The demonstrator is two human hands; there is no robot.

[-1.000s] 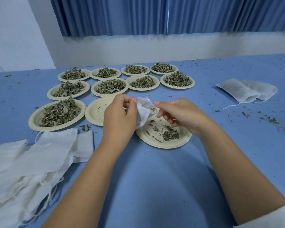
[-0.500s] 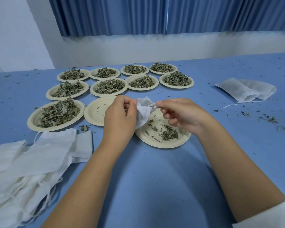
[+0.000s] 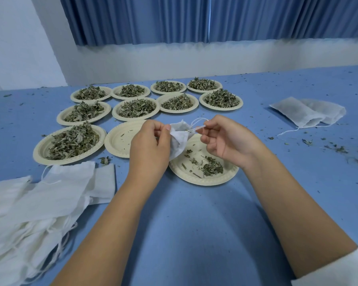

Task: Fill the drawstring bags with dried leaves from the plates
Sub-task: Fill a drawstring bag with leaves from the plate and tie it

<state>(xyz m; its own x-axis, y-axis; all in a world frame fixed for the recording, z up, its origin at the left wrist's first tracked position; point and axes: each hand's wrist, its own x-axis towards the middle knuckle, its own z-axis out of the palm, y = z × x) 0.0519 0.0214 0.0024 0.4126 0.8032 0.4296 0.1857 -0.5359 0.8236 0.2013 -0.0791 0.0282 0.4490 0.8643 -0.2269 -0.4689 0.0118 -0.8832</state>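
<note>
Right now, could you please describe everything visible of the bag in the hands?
The bag is small, white, of thin gauzy cloth, crumpled, its mouth partly gathered. The left hand pinches its top edge; the right hand pinches its string, drawn rightward in a loop. It hangs above a nearly bare plate.

Illumination is even, diffuse and cool blue in tone. Soft, weak shadows lie on the tabletop point(image 3: 194, 234) under the left forearm point(image 3: 116, 213) and right forearm point(image 3: 293, 199). Plates point(image 3: 118, 143) at frame centre are sharp. The wall point(image 3: 174, 58) below the curtain point(image 3: 153, 17) looks smeared. Wide-angle distortion curves the tabletop's far edge and stretches the lower corners.
</note>
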